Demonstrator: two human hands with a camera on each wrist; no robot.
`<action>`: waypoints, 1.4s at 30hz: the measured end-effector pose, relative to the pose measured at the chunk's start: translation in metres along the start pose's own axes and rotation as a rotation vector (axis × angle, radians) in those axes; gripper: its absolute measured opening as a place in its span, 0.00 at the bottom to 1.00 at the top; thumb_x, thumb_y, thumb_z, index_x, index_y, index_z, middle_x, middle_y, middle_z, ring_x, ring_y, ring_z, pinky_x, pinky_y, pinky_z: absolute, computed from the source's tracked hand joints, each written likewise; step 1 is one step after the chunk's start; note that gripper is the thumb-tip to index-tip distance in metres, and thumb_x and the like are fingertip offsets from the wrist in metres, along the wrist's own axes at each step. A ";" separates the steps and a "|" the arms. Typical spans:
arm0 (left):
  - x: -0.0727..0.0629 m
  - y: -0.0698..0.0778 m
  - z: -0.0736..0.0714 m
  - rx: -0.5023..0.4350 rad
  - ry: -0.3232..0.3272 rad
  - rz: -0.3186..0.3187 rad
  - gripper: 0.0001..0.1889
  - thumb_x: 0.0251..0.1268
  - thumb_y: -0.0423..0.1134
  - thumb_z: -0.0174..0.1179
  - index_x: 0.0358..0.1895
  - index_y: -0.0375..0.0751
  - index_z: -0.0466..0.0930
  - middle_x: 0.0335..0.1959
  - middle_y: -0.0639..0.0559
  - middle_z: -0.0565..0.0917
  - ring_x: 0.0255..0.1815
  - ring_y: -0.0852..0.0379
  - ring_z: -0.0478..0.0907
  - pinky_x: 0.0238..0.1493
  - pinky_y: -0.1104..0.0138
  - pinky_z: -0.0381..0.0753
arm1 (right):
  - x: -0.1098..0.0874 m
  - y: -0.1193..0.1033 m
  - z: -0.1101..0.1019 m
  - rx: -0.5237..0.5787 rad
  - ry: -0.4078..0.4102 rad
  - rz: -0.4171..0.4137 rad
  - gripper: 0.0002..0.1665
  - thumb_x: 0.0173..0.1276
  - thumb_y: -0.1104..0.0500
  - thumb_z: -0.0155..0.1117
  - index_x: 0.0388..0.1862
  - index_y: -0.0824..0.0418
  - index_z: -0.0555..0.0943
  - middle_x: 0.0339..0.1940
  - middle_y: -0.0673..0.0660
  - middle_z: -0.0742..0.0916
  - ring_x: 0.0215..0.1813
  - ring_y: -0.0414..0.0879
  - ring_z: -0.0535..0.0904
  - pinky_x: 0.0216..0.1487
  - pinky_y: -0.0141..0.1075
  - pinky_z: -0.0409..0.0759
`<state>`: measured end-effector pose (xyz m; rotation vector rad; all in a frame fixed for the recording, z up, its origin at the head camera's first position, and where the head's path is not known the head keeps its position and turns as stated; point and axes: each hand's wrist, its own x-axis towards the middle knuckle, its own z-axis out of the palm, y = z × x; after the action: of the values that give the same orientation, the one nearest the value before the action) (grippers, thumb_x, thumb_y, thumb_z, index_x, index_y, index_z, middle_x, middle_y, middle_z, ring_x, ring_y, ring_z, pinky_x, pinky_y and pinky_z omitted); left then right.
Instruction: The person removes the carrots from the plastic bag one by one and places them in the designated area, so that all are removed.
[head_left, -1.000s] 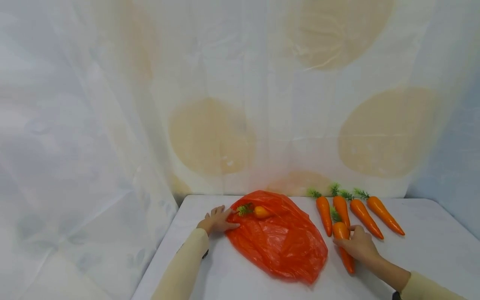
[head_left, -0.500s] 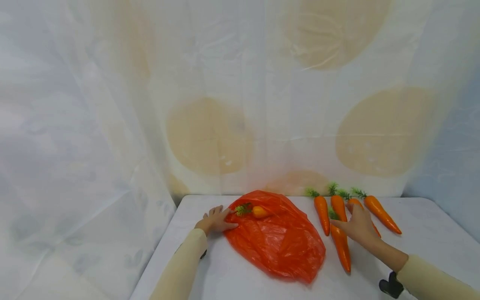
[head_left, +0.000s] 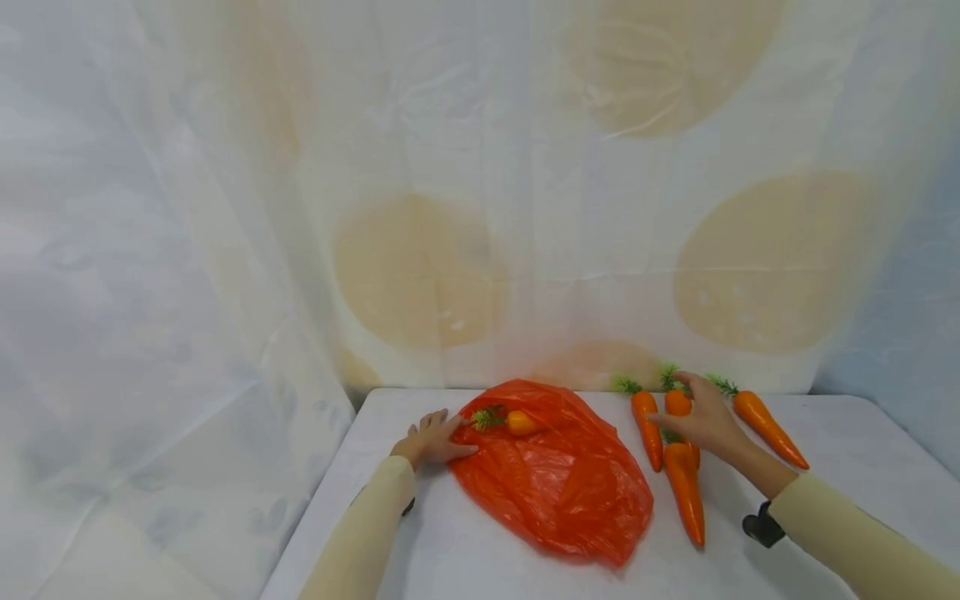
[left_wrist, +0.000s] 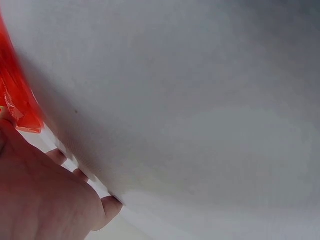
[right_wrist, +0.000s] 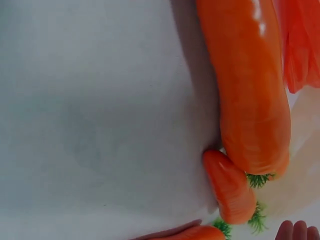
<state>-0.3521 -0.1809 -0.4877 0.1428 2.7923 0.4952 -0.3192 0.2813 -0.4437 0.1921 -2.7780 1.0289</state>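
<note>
A crumpled red plastic bag (head_left: 555, 492) lies on the table, an orange carrot (head_left: 521, 423) with a green top showing at its upper left. My left hand (head_left: 435, 440) rests at the bag's left edge, fingers spread and thumb apart. Over the row of carrots on the right is my right hand (head_left: 705, 417), its thumb and fingers apart with nothing gripped. Nearest me lies a front carrot (head_left: 685, 492), its top pointing away. Two more carrots show left of the hand, a left carrot (head_left: 647, 429) and a middle carrot (head_left: 678, 403). Another carrot (right_wrist: 230, 192), hidden under the hand in the head view, appears in the right wrist view.
The rightmost carrot (head_left: 768, 427) lies slanted beyond my right forearm. All of this is on a white table (head_left: 847, 500). A pale curtain (head_left: 570, 208) with tan round patches hangs behind the far edge.
My right hand has let go of the front carrot, which stays lying on the table, and has moved away from me over the row with its fingers spread. My left hand has stayed put.
</note>
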 end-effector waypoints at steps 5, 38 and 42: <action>0.001 0.000 0.002 -0.016 -0.012 -0.002 0.41 0.58 0.70 0.59 0.74 0.61 0.62 0.80 0.43 0.51 0.78 0.38 0.46 0.74 0.34 0.44 | 0.004 -0.006 0.002 0.024 -0.065 -0.001 0.55 0.60 0.40 0.72 0.74 0.68 0.58 0.71 0.74 0.66 0.66 0.72 0.66 0.58 0.66 0.73; 0.001 -0.013 0.006 -0.031 -0.036 -0.041 0.44 0.56 0.72 0.59 0.75 0.64 0.60 0.81 0.44 0.49 0.79 0.37 0.44 0.74 0.33 0.40 | 0.037 -0.106 0.093 0.244 -0.220 -0.248 0.47 0.57 0.49 0.77 0.72 0.58 0.66 0.72 0.64 0.70 0.69 0.66 0.69 0.63 0.60 0.75; -0.004 -0.011 0.000 -0.028 -0.037 -0.045 0.44 0.57 0.71 0.59 0.76 0.61 0.59 0.81 0.43 0.49 0.79 0.36 0.44 0.74 0.33 0.40 | 0.035 -0.121 0.106 0.261 -0.236 -0.304 0.47 0.57 0.52 0.78 0.71 0.63 0.67 0.70 0.65 0.73 0.67 0.65 0.71 0.64 0.59 0.73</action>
<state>-0.3488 -0.1917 -0.4907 0.0819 2.7449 0.5159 -0.3442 0.1189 -0.4388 0.7901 -2.6790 1.3540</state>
